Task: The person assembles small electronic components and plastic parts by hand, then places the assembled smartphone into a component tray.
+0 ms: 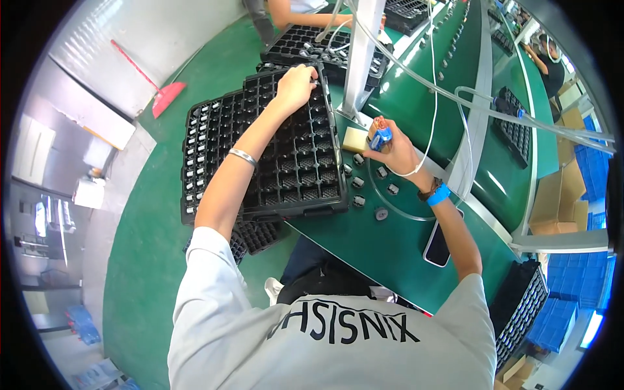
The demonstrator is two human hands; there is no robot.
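At the left edge of the green table (pixel 364 247) sits a black pocketed tray (pixel 299 211). The left hand (pixel 295 88) curls at its far edge; whether it pinches anything, I cannot tell. The right hand (pixel 401 156), beside a yellow block (pixel 355 139), is clamped on a blue and copper-coloured piece (pixel 383 135). Small metal parts (pixel 392 189) lie near it on the table.

From here I'm making out large black capitals (pixel 348 329) running upside down across the grey shirt (pixel 338 367), well below the right hand (pixel 398 155).
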